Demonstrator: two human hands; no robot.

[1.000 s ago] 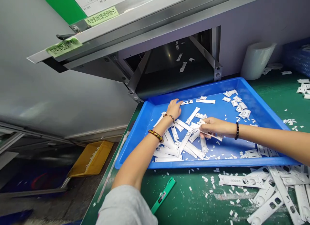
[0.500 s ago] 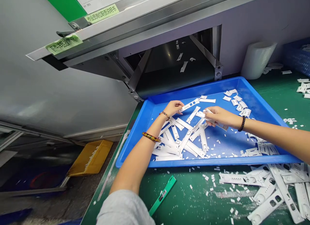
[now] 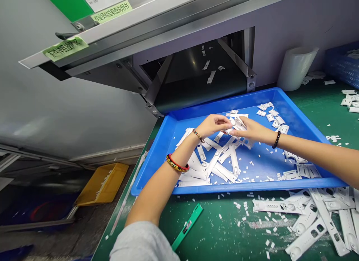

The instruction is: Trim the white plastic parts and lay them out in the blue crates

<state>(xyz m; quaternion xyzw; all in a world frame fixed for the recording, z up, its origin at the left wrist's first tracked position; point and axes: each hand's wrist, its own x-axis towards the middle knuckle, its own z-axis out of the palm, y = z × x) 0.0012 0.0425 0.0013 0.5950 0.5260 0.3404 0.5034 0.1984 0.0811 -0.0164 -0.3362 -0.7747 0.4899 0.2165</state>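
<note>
Over the blue tray (image 3: 157,160), my two hands meet. My left hand (image 3: 214,125), a bracelet at its wrist, has its fingers pinched on the end of a white plastic strip (image 3: 232,121). Close on its right, my right hand (image 3: 254,130) grips white plastic strips with holes (image 3: 244,142), its thumb toward the left fingers. How many strips it holds is hidden by the fingers. Beneath both hands lies a heap of long white plastic strips (image 3: 213,163). Small white plastic pieces (image 3: 276,118) lie along the tray's right side.
Behind the tray a dark conveyor belt (image 3: 196,77) carries several white pieces. A green-handled tool (image 3: 187,226) lies on the green table (image 3: 218,238). More strips (image 3: 308,231) are piled at front right. A white roll (image 3: 297,68) stands at the back; a yellow bin (image 3: 103,184) sits lower left.
My left hand has moved right, up against my right hand. The holed strip it held at the left has moved over to the right hand. The view has shifted slightly.
</note>
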